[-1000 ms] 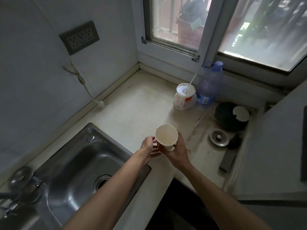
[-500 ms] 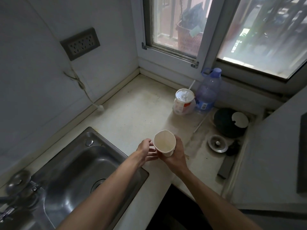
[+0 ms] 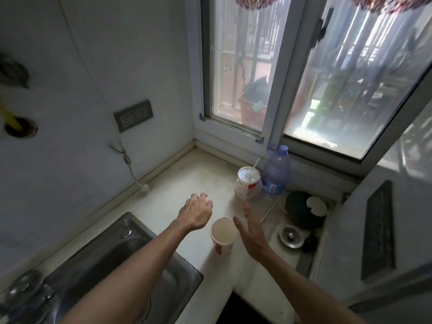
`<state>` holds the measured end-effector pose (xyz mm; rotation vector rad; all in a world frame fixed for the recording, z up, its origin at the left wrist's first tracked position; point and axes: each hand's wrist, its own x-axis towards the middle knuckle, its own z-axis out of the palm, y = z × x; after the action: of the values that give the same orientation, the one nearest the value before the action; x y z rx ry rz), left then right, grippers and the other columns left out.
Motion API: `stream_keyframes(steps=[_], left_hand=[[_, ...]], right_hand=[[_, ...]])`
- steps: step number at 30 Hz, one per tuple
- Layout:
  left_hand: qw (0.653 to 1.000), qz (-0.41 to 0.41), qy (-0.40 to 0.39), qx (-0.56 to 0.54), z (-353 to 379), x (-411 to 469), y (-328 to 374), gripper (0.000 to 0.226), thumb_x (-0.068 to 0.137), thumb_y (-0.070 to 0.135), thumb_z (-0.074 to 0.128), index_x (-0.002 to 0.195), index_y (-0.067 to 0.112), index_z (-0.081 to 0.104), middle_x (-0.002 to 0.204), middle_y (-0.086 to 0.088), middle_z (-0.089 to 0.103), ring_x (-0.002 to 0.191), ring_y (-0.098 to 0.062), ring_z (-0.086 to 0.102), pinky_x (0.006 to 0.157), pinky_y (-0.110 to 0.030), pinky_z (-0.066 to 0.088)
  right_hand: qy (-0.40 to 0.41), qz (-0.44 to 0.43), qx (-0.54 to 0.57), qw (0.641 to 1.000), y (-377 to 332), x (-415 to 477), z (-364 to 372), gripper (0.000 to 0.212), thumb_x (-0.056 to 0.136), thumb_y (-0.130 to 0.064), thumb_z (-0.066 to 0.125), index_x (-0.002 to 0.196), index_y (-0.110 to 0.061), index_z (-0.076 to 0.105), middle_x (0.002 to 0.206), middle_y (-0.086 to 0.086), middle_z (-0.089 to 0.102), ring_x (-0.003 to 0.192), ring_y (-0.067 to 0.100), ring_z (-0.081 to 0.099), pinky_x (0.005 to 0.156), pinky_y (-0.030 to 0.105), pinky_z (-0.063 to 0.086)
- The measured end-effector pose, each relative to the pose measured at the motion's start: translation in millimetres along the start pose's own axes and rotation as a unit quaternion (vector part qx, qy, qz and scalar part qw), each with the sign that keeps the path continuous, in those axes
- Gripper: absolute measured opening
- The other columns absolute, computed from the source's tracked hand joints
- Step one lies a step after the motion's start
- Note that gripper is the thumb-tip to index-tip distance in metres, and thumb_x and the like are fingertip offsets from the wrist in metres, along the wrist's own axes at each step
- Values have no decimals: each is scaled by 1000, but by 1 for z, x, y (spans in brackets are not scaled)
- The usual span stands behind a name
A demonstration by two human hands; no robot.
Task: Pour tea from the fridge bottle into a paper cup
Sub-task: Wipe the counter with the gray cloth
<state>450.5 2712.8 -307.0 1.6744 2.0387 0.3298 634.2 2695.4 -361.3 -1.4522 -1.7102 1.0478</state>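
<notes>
Steel sink (image 3: 112,265) fills the frame's 7–8 o'clock; its tap end at the bottom-left corner is blurred and cut off by the edge. A socket strip (image 3: 133,115) is on the wall at approx 10 o'clock.

The left forearm comes up from 7 o'clock over the sink rim. The left hand (image 3: 196,212) hangs above the counter (image 3: 187,178), back up, wrist bent down, fingers loosely curled w/ nothing in them. It sits at the cup's 10 o'clock, near but apart.

The paper cup (image 3: 223,232) stands upright on the counter btwn the two hands, just past the sink's far corner. The mouth is open; the inside looks pale, and contents can't be made out.

The right forearm comes in from 5 o'clock. The right hand (image 3: 251,232) is at the cup's 3 o'clock, palm turned toward it, fingers straight and spread, gripping nothing. The thumb is right by the rim; can't tell if it touches.

At the cup's 1 o'clock, well apart: a lidded cup (image 3: 247,183) w/ straw (image 3: 256,163), touching or just beside a water bottle (image 3: 275,174) under the window. Further R are a dark bowl (image 3: 301,206) and a metal strainer (image 3: 291,236), dim, details hard to read.
</notes>
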Motion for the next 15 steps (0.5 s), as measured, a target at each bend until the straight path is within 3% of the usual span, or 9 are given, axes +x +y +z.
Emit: stream_keyframes(steps=[3,4,7,10,15], left_hand=[[995,27,34,93,-26,-7,16,46,99,34,26,135,13,44,134,-16,46,122,-32,45,99,-45,39],[992,29,45,115,-34,-9,20,45,98,34,27,134,13,44,134,-16,46,121,-32,45,98,-45,39],[985,13,76,156,-58,-16,22,52,97,36,28,143,13,33,138,-17,45,122,-33,45,97,-44,41],[977,-16,104,186,-81,-26,11,63,97,39,26,154,14,15,146,-18,38,129,-34,42,100,-46,39],[956,-81,133,250,-111,-59,-28,64,98,41,24,153,11,14,145,-20,39,129,-33,42,100,-44,40]], right_hand=[[40,-34,-40,998,-33,16,-19,44,100,-34,44,143,-23,38,150,4,42,136,23,42,107,32,36],[54,-42,-73,995,-44,22,-25,43,101,-26,44,143,-18,38,148,9,43,133,27,44,106,34,38],[38,-17,-147,988,-74,34,-31,54,100,-28,45,149,-10,30,149,15,38,135,33,38,110,42,33],[9,-44,-214,976,-98,39,-21,62,98,-41,43,152,-16,24,155,8,34,141,28,32,114,45,26],[-53,-123,-269,954,-132,32,9,62,98,-41,39,154,-22,22,156,-1,34,142,20,30,111,43,31]])
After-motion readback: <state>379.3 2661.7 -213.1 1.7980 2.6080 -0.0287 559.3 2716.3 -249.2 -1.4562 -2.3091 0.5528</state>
